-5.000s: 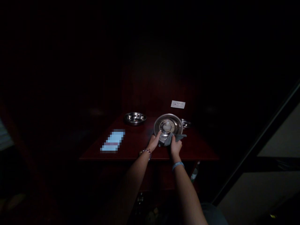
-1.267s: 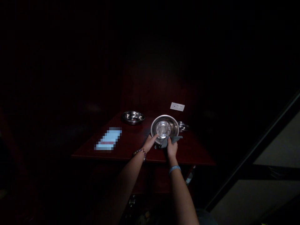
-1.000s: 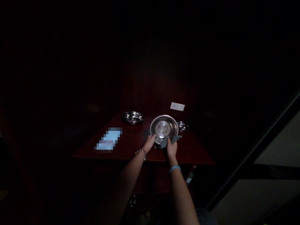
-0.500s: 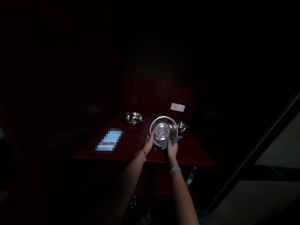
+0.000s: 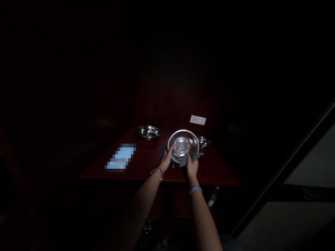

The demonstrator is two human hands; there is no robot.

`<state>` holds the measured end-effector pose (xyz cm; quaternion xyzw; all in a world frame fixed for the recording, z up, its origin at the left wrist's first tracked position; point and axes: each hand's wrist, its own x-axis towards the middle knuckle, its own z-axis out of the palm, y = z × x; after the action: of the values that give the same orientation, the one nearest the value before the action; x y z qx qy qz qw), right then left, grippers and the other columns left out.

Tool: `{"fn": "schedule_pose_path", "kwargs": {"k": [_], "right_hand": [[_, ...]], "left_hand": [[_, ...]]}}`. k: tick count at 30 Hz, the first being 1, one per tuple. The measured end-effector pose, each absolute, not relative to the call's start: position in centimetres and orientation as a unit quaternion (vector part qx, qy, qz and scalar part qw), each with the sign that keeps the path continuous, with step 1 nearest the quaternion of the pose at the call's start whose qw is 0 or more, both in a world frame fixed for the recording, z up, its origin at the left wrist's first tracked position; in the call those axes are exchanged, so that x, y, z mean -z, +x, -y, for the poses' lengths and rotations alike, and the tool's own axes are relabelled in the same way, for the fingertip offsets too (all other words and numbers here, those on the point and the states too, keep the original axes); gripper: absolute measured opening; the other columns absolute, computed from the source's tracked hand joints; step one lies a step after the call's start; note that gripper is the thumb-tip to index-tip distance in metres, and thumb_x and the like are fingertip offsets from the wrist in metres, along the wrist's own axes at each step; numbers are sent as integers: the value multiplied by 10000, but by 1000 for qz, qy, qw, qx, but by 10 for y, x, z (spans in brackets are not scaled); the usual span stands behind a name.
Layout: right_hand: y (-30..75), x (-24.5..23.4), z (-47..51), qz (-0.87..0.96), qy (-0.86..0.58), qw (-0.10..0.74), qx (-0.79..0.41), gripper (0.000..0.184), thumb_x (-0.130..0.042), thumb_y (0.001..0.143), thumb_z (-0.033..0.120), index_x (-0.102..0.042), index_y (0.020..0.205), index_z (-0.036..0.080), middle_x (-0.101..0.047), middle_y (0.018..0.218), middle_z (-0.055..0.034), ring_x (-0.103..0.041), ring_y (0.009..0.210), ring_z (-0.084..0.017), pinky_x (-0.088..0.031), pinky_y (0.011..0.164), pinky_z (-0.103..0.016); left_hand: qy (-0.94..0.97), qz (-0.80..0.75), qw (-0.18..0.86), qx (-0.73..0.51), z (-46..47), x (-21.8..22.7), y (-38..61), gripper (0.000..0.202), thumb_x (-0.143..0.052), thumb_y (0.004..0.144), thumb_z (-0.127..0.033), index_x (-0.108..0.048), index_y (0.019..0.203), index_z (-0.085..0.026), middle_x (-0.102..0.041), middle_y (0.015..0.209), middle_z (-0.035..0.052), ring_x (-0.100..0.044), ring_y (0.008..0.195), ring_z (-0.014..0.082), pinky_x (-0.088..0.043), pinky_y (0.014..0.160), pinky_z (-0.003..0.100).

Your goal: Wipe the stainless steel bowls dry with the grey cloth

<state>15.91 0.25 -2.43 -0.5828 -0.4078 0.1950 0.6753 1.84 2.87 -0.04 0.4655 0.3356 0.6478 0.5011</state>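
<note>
A shiny metal bowl (image 5: 193, 142) is tilted with its inside facing me, above a dark red table (image 5: 146, 164). My left hand (image 5: 165, 161) grips its left rim, thumb over the edge and the other fingers hidden behind. At the lower right rim, my right hand (image 5: 192, 167) is closed on a grey cloth (image 5: 184, 161), which lies against the bowl. Behind it to the left stands a second metal bowl (image 5: 149, 132), and a smaller metal bowl (image 5: 204, 142) is partly hidden at the right.
A pixelated bright rectangle (image 5: 120, 157) lies at the table's left. On the back wall is a white power socket (image 5: 198, 120). Below the table's right side a bottle (image 5: 212, 199) shows dimly. The surroundings are very dark.
Almost nothing differs. The view has shifted very slightly; both hands keep their hold on the bowl and the cloth.
</note>
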Motion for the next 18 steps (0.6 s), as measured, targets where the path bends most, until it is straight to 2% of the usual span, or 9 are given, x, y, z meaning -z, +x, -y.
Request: {"fn": "schedule_pose_path", "kwargs": {"k": [5,12,18], "right_hand": [[159,27,-4,411,-567,686,-198,478,-610,816,519,-710,1079,133,-767,1101,-174,-735,1043,-311,-547,904,-389],[159,26,-1,411,-568,684,-201,443,-622,797,505,-723,1028,140,-771,1090,-174,-734,1037,-320,-541,924,-398],[157,21,2,416,-560,688,-200,438,-640,786,487,-720,1051,148,-779,1071,-152,-734,1034,-297,-546,916,-373]], "left_hand": [[457,-341,507,-646,-26,-1,18,556,-630,840,-572,-693,1200,-153,-686,1319,161,-626,1267,261,-434,1114,373],[471,-350,513,-627,-18,-7,18,511,-605,865,-518,-688,1218,-158,-761,1170,121,-668,1192,266,-490,1042,348],[466,-347,520,-626,-19,-7,20,465,-623,846,-533,-718,1128,-175,-785,1061,124,-671,1180,282,-497,1025,351]]}}
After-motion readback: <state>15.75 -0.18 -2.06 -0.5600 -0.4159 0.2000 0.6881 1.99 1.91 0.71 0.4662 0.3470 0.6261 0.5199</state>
